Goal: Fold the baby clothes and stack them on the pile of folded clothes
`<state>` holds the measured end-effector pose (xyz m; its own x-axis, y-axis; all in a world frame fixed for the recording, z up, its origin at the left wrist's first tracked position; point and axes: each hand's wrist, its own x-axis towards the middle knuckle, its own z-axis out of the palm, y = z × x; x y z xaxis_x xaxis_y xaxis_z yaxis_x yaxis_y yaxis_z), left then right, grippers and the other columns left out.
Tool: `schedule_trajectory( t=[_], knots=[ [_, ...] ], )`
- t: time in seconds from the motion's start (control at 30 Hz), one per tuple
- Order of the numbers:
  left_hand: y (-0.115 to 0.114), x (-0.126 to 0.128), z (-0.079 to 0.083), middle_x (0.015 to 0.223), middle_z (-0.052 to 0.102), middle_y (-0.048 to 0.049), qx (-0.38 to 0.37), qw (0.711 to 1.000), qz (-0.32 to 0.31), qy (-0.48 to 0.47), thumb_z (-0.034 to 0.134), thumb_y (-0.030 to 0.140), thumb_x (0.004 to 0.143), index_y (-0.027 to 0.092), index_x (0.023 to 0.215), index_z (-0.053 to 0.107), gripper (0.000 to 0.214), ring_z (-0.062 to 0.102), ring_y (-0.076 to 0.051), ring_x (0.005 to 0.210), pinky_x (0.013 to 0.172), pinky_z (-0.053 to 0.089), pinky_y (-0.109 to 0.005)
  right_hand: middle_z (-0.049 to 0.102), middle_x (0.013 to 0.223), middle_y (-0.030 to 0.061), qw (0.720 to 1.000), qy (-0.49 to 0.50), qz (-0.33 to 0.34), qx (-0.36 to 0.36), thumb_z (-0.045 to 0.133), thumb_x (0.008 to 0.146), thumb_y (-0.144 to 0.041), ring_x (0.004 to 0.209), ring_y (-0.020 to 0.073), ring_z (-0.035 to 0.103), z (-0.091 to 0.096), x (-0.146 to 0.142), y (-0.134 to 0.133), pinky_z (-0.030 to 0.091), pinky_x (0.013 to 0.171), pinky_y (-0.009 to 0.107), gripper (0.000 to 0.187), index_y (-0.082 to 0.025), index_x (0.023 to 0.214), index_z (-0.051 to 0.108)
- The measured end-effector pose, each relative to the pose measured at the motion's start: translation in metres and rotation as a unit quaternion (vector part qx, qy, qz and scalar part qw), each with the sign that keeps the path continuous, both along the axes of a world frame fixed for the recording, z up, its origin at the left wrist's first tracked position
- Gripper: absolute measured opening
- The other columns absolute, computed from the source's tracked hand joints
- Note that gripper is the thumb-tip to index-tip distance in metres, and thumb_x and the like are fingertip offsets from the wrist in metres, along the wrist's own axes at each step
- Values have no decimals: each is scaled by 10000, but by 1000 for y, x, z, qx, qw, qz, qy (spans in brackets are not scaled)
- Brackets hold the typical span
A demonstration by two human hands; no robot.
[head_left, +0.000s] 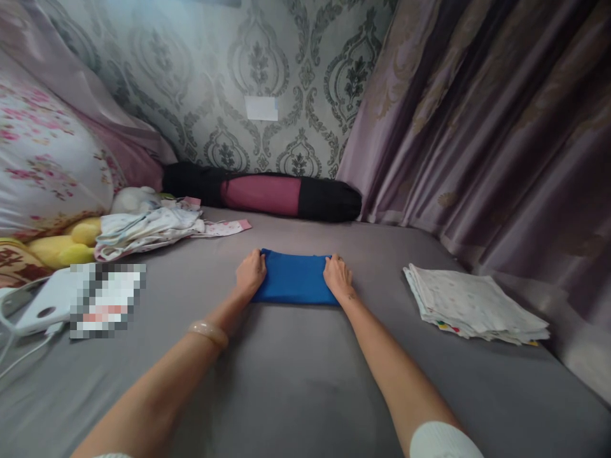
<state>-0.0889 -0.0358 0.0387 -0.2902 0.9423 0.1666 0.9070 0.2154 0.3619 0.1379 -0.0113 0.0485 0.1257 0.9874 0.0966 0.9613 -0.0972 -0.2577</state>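
Note:
A folded blue cloth [293, 278] lies flat on the grey bed sheet [305, 375] straight ahead of me. My left hand [250, 273] grips its left end with the fingers curled over the edge. At the cloth's right end, my right hand [337, 277] does the same, knuckles up. Both arms reach forward over the sheet. A pale bangle [209, 332] sits on my left wrist.
A stack of folded white cloths [472, 304] lies to the right, near the mauve curtain [482, 121]. A heap of unfolded pale clothes [153, 230] sits at left with a yellow soft toy [67, 245], a floral pillow [45, 159] and a white device [45, 305]. A black-and-maroon bolster [267, 193] lies along the wall.

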Motion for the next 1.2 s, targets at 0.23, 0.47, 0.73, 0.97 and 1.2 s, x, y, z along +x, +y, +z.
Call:
schedule_trajectory(
  t=[0.23,0.47,0.73,0.97,1.2],
  knots=[
    [2,0,0,1066,654,-133,-23,999,28,-7,346,353,951,179,1113,530,301,620,-256,1007,780,471,-343,628,1083,188,999,30,-29,0,318,977,-238,970,269,644,-2,0,2,453,806,360,274,-109,1149,487],
    [-8,7,16,1162,595,-188,36,993,-15,110,352,360,943,106,1166,549,392,551,-301,1090,876,437,-391,597,1152,214,999,7,-1,53,302,965,-250,1043,294,594,15,-4,-7,426,861,391,340,-91,1131,553],
    [-13,43,1,1479,404,-120,7,971,-189,147,249,369,965,106,1404,410,536,244,-313,1409,1131,181,-514,354,1503,106,974,-37,213,67,298,967,-311,1399,265,240,1,-44,-32,127,1126,488,486,-174,1419,411],
    [-15,47,-23,1517,333,-119,-6,971,-183,150,207,418,965,136,1455,352,583,220,-306,1423,1137,145,-539,264,1547,81,976,-39,213,12,295,957,-333,1432,254,156,-9,-46,-38,73,1136,504,525,-221,1468,339],
    [-15,48,-24,1508,346,-134,-10,973,-182,145,245,397,961,155,1444,376,556,255,-325,1407,1121,152,-557,297,1532,100,978,-38,207,2,323,941,-324,1416,285,199,-11,-48,-35,88,1127,538,528,-220,1457,363]
  ],
)
